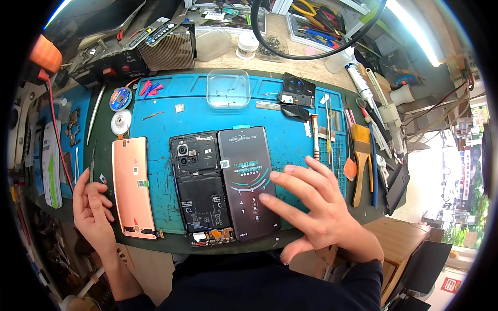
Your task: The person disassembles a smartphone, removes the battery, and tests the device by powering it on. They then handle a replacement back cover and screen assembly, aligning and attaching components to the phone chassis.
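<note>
Cloth shirt (228, 282) cut off below, splayed right hand (322, 211) partly hides glossy screen (246, 182); left hand (95, 213) is loosely curled.

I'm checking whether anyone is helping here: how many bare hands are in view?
2: the left hand, left of the copper-coloured, flat rectangular panel; the right hand, fingers over the lit, black rectangular phone screen.

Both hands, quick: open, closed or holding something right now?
Left hand: loosely curled, seemingly empty, beside the copper panel.
Right hand: open, spread, holding nothing, partly over the lit screen.
</note>
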`<state>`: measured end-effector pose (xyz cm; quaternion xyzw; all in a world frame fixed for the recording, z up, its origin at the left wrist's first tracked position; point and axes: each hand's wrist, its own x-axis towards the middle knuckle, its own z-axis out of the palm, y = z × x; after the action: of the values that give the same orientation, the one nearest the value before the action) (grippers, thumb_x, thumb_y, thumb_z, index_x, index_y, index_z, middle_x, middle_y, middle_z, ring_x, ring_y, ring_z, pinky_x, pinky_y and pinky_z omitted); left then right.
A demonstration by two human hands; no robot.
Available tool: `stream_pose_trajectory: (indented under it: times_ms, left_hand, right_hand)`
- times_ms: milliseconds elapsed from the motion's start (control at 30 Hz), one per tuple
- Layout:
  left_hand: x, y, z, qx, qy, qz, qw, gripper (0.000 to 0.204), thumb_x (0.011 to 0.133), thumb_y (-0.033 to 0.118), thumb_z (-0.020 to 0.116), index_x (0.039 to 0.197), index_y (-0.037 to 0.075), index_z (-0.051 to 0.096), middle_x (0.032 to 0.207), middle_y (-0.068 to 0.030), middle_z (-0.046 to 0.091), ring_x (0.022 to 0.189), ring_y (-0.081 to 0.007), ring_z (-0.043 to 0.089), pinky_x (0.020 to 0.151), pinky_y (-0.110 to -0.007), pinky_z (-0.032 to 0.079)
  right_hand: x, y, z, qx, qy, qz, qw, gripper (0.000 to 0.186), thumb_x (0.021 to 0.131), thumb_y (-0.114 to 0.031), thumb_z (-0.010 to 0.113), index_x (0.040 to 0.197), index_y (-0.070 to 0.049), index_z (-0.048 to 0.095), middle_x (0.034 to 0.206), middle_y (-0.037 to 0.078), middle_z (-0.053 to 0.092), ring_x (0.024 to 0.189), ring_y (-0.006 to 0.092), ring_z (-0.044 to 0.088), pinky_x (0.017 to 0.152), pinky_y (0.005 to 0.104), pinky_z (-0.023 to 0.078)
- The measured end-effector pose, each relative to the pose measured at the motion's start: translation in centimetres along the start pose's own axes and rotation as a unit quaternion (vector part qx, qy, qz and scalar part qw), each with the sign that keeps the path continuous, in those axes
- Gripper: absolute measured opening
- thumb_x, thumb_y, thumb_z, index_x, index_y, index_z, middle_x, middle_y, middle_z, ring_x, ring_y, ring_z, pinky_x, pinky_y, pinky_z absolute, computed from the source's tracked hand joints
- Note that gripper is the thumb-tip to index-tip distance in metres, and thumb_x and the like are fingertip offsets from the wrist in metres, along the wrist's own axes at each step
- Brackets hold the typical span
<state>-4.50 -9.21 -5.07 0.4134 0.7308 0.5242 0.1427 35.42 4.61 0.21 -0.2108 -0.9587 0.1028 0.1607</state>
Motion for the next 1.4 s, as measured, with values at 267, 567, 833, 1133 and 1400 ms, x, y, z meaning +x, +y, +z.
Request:
stream_pose_trajectory:
  times_ms: [267,567,833,1133,1400]
  left_hand:
    - [0.0,-0.1,0.0,-0.010,-0.009,0.012,1.000,0.036,0.109,0.008,0.052,0.144,-0.001,0.057,0.102,-0.0048,0.068,0.068,0.0002,0.051,0.049,-0.013,0.036]
    - [0.0,0.0,0.1,-0.003,-0.004,0.004,1.000,0.035,0.110,0.008,0.052,0.143,0.000,0.057,0.101,-0.0043,0.068,0.067,0.0007,0.052,0.048,-0.013,0.036]
    - [-0.1,0.1,0.1,0.004,0.005,-0.008,1.000,0.035,0.110,0.008,0.051,0.143,0.000,0.057,0.101,-0.0034,0.067,0.068,0.0004,0.052,0.048,-0.013,0.036]
    - [0.1,-0.1,-0.1,-0.004,-0.007,0.000,1.000,0.036,0.109,0.008,0.051,0.144,0.000,0.057,0.101,-0.0035,0.067,0.068,0.0001,0.052,0.048,-0.013,0.036]
    - [0.0,-0.3,0.0,-0.016,-0.008,0.002,1.000,0.036,0.109,0.008,0.052,0.144,0.000,0.058,0.101,-0.0036,0.067,0.069,0.0001,0.052,0.049,-0.013,0.036]
  right_hand:
    - [0.5,-0.4,0.3,0.020,-0.030,0.010,0.999,0.085,0.087,-0.082,0.049,0.132,-0.012,0.069,0.146,0.016,0.057,0.134,0.0334,0.054,0.116,0.0565,0.036]
    - [0.5,-0.3,0.2,0.027,-0.020,-0.001,0.999,0.083,0.088,-0.080,0.051,0.130,-0.011,0.070,0.145,0.017,0.058,0.131,0.0333,0.057,0.113,0.0555,0.039]
    - [-2.3,-0.3,-0.9,-0.111,0.105,0.173,0.973,0.043,0.093,-0.036,0.071,0.126,-0.008,0.072,0.122,0.013,0.064,0.104,0.0284,0.064,0.094,0.0461,0.049]
    - [-3.9,-0.6,0.1,-0.094,0.127,0.378,0.912,0.043,0.082,0.006,0.071,0.124,-0.002,0.069,0.111,0.011,0.061,0.078,0.0213,0.066,0.069,0.0343,0.055]
    - [-3.7,1.3,-0.1,-0.239,0.147,0.377,0.883,0.035,0.086,-0.002,0.074,0.121,-0.005,0.071,0.114,0.010,0.064,0.090,0.0224,0.066,0.077,0.0357,0.054]
